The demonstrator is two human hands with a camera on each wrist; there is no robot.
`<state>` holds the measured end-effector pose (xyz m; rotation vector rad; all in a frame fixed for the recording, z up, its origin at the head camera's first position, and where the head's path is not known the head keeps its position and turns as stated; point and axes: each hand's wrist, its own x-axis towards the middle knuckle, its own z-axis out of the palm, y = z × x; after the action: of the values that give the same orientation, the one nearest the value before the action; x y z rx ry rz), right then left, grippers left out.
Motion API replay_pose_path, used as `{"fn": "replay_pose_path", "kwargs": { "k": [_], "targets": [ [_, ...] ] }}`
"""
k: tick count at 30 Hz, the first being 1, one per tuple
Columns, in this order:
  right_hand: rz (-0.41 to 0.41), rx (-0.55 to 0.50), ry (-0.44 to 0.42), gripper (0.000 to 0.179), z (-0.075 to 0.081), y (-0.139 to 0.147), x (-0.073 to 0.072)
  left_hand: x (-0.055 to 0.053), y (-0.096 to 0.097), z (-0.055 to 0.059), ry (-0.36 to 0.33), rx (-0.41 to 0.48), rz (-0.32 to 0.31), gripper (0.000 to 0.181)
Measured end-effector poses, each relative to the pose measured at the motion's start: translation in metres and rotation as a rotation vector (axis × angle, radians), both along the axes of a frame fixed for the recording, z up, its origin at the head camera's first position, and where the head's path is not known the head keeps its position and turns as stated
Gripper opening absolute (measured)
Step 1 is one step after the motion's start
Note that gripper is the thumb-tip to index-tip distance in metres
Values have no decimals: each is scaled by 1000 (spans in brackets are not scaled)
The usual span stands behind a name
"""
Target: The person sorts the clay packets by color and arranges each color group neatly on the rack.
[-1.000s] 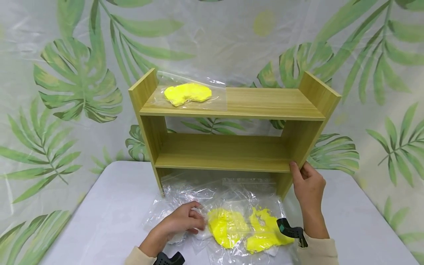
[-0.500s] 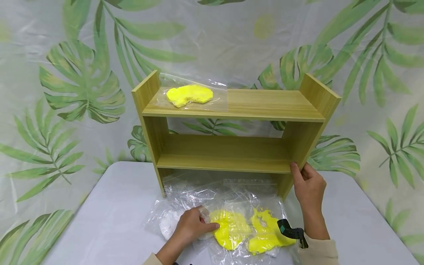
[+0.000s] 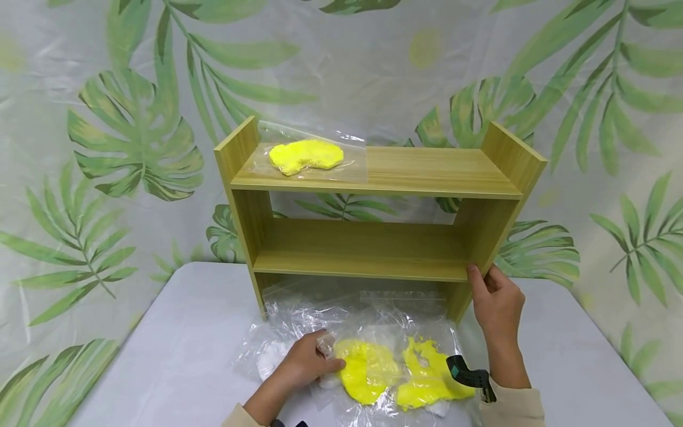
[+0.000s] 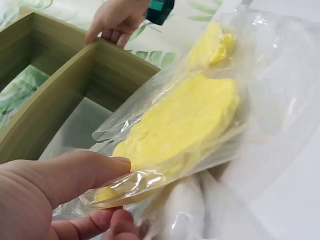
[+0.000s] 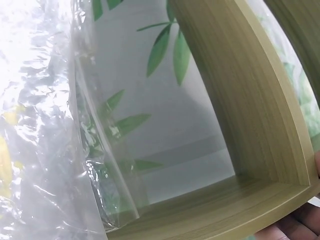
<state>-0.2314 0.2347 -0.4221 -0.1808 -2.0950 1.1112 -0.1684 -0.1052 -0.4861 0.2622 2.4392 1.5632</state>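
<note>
While the left hand (image 3: 306, 359) pinches a clay bag (image 3: 364, 379) before the shelf (image 3: 363, 246), the right hand (image 3: 498, 305) grips the shelf's side. The clay bag looks light, soft, slippery, best pinched where filled.

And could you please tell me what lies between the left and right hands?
The head view shows two yellow pieces in clear plastic, the nearer pinched at its edge by the left hand, then the shelf's right side panel, gripped by the right hand.
</note>
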Motion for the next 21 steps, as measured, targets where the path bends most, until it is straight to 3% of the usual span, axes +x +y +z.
{"fn": "replay_pose_path", "kwargs": {
  "k": [4,7,12,16,21],
  "targets": [
    [1,-4,-7,32,0,0,0,-4,-5,0,-79,130,-26,43],
    [1,1,-5,31,0,0,0,-6,-8,0,-100,161,-36,52],
    [12,4,-1,31,2,-1,1,-8,-10,5,-136,214,-32,48],
    [20,3,-1,31,3,-1,2,-9,-8,6,-143,276,9,39],
    [19,2,-7,32,2,-1,3,-10,-6,2,-108,296,109,42]
  ]
}}
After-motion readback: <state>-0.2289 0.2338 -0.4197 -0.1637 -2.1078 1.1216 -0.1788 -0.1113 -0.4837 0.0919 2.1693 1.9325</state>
